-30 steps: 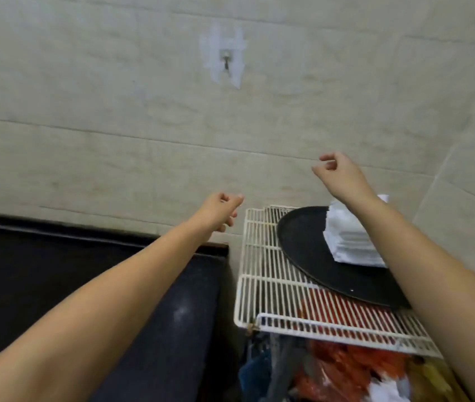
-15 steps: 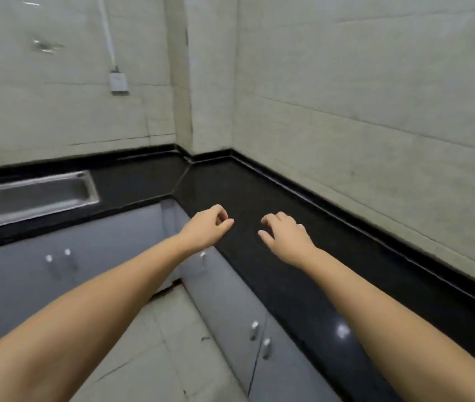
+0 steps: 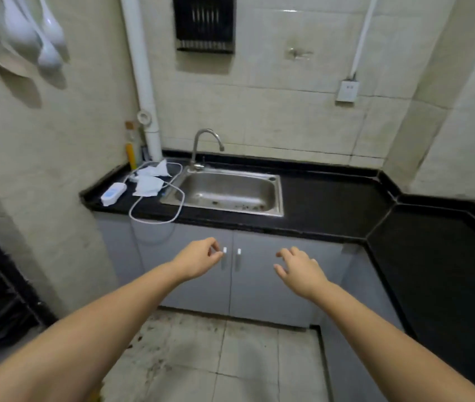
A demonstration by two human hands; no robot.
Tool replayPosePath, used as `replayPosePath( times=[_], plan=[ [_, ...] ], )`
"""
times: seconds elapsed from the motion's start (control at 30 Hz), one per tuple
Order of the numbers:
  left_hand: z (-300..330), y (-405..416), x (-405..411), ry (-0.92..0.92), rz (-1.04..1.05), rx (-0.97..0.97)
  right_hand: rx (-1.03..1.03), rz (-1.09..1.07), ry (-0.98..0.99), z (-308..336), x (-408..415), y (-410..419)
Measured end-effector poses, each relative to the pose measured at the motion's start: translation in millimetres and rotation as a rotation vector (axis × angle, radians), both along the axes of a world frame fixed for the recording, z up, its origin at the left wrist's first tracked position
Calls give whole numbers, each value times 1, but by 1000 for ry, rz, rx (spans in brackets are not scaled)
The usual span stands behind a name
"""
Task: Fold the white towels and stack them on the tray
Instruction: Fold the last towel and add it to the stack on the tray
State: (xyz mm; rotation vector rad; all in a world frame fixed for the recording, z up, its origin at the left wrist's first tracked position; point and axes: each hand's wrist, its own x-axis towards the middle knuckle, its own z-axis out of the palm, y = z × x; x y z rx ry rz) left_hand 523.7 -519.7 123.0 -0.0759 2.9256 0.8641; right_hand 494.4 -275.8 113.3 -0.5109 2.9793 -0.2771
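Two crumpled white towels (image 3: 150, 181) lie on the black counter (image 3: 332, 204) left of the steel sink (image 3: 224, 192). My left hand (image 3: 198, 261) hovers in front of the grey cabinet doors with its fingers loosely curled and holds nothing. My right hand (image 3: 298, 269) hangs beside it, fingers spread and relaxed, also holding nothing. Both hands are well short of the towels. The tray and the folded stack are out of view.
A white power adapter (image 3: 113, 193) with a looping cable (image 3: 158, 210) lies beside the towels. A tap (image 3: 206, 143) stands behind the sink. The counter turns a corner and runs along the right wall. White ladles (image 3: 39, 36) hang at top left. Tiled floor lies below.
My view has swung left from the tray and towel stack on the wire rack, across the counter corner, to the sink. Both hands have dropped lower and the right hand's fingers have spread.
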Motion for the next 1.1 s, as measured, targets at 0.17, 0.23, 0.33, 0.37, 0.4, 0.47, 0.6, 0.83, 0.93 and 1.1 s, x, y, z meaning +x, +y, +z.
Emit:
replayPosePath(
  times=[0.17,0.23,0.33,0.37,0.4,0.47,0.6,0.83,0.93,1.1],
  plan=[
    [-7,-80,-52,-24,214,17,14,190,-35,-3,-100,-87],
    [-15,-110,-67,-41,271,16,25,264,-40,-8,-129,-123],
    [-28,-155,-96,-56,351,25,23,355,-56,-17,-169,-179],
    [-32,-169,-107,-57,375,31,25,386,-65,-21,-181,-196],
    [-37,-183,-120,-60,391,34,31,415,-75,-26,-195,-213],
    [-47,-211,-149,-78,409,51,50,466,-98,-37,-223,-247],
    [-69,-272,-222,-58,443,86,49,530,-107,-57,-292,-320],
    [-112,-383,-337,-82,381,-82,57,554,-182,-80,-403,-463],
    [-133,-412,-369,-61,301,-207,55,546,-159,-102,-430,-509],
    [-169,-425,-386,-117,207,-294,118,539,-167,-141,-443,-542]
  ],
)
